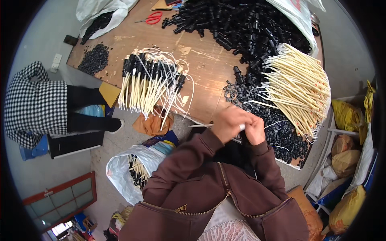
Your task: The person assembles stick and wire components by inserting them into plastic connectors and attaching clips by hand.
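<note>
My left hand [228, 123] is closed around a pale sleeved wire [200, 125], whose end sticks out to the left. Against it, my right hand [255, 131] is pinched shut, with a thin white wire [276, 124] trailing out on its right side. A small white bit shows between the two hands; the fingers hide the rest. Both hands are just over the near table edge, beside a spread of small black pieces [287, 140]. To the right lies a thick stack of cream sleeved wires [297, 86]. Left of my hands sits a bundle of black connectors with cream sleeves [150, 76].
A large heap of black plastic connectors [229, 22] covers the far table [201, 56], beside a white sack [301, 20]. Red-handled scissors [154, 17] lie at the far left. A sack of wired parts [120, 168] stands on the floor. Another person [38, 100] is at left.
</note>
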`<action>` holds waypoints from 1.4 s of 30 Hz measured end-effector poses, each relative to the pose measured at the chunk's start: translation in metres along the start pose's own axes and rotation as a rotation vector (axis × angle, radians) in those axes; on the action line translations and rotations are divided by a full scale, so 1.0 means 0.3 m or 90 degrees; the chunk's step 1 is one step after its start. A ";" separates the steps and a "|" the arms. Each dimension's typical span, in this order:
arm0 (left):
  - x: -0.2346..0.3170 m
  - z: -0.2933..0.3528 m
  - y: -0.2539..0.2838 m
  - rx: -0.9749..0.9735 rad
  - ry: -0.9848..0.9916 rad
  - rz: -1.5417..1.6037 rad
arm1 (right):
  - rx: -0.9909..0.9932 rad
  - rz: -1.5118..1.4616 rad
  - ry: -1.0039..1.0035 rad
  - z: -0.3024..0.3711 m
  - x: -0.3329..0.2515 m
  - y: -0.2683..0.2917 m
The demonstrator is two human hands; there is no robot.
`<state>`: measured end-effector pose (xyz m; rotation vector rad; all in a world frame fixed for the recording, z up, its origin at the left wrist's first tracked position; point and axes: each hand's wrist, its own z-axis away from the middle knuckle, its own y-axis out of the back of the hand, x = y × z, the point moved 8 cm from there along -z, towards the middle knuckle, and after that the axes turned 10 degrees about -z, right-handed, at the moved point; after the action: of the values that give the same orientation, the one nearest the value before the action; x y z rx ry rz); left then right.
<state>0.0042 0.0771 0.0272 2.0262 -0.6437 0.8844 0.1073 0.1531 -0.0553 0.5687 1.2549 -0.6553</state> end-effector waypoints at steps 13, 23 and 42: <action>-0.104 0.130 0.063 0.055 0.262 0.214 | 0.132 0.292 0.375 0.116 -0.256 -0.095; -0.153 0.179 0.048 0.023 0.423 0.333 | 0.048 0.393 0.489 0.182 -0.294 -0.150; -0.086 0.155 0.094 -0.092 0.131 -0.167 | -0.168 0.306 0.358 0.162 -0.311 -0.100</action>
<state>-0.0150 0.0263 0.0012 1.8103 -0.3108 0.8493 0.1016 0.1104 0.0452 0.8281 1.6149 0.0892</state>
